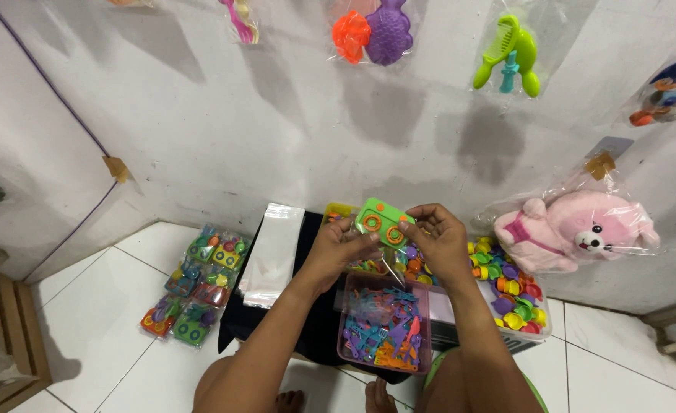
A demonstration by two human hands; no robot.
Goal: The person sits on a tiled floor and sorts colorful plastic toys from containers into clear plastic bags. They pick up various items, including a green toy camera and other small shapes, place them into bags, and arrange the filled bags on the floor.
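Note:
Both of my hands hold a small green toy camera (381, 220) with orange rings, raised above a box of toys. My left hand (338, 248) grips its left side and my right hand (437, 239) pinches its right end. Below them sits a clear pink-tinted tub (346, 348) filled with small blue, pink and orange plastic pieces. A clear box (535, 336) of round coloured toy pieces lies to the right under my right forearm.
Packed toy bags (196, 287) lie on the white tile floor at left, beside a stack of clear plastic sleeves (271, 256) on a black cloth (311, 321). A bagged pink plush (575, 233) leans on the wall. Bagged toys hang on the wall above. My bare feet show at the bottom.

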